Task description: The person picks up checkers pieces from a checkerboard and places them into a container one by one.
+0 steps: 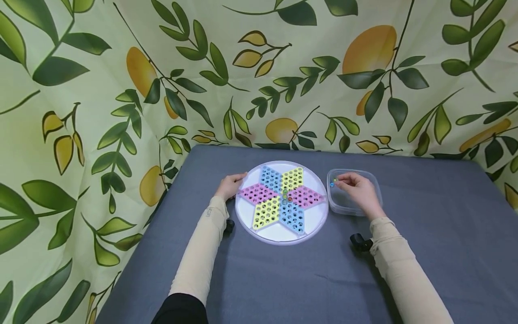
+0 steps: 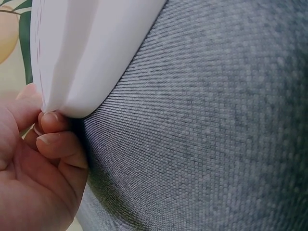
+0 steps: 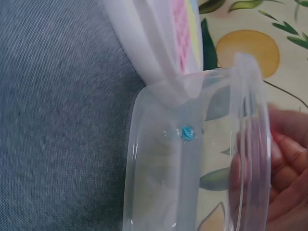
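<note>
A round white Chinese checkers board [image 1: 251, 220] lies on the table, its star of holes in pink, yellow and blue. Several marbles [image 1: 285, 197] sit near its centre. My left hand [image 1: 229, 185] pinches the board's left rim, with the thumb on one side and curled fingers [image 2: 60, 144] on the other. Over the clear plastic box [image 1: 375, 189], my right hand [image 1: 360, 191] has thumb and fingertips together around a small yellow-green marble [image 1: 335, 180]. The box wall blurs this hand in the right wrist view. Inside the box lies a blue marble [image 3: 187, 133].
The box stands close against the right side of the board. A grey-blue cloth [image 1: 307, 279] covers the table. Behind and to the left hangs a leaf-and-fruit patterned curtain [image 1: 251, 103]. Black wrist devices [image 1: 360, 243] are strapped over the cream sleeves.
</note>
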`<state>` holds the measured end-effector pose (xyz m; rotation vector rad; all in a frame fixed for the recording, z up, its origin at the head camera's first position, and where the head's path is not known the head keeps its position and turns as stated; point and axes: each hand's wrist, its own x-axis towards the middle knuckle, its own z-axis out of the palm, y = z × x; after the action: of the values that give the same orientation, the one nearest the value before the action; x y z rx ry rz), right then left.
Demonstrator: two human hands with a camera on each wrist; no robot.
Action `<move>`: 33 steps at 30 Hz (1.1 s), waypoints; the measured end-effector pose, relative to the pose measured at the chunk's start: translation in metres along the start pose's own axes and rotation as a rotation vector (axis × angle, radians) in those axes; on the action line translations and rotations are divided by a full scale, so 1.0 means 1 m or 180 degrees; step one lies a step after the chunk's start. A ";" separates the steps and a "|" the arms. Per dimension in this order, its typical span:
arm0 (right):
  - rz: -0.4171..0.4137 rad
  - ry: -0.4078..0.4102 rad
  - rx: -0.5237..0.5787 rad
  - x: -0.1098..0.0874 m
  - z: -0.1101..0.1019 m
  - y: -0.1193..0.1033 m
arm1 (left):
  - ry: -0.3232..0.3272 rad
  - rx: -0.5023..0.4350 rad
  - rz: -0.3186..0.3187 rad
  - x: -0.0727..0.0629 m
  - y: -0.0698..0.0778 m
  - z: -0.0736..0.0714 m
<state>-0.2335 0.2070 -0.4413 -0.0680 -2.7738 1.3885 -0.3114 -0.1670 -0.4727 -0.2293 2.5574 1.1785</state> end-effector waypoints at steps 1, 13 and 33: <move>0.0003 0.0005 -0.0086 0.001 0.000 0.000 | -0.0003 0.0000 -0.0002 0.000 0.000 0.000; 0.0108 -0.0120 -0.0407 0.007 0.003 0.003 | -0.0005 0.0010 0.0028 0.001 0.000 0.001; 0.0186 -0.0353 -0.0540 0.014 0.007 0.007 | -0.0033 -0.0052 -0.0071 0.003 -0.003 0.001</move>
<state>-0.2481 0.2062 -0.4510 -0.0798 -2.9995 1.2001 -0.3138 -0.1682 -0.4763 -0.2541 2.5308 1.1896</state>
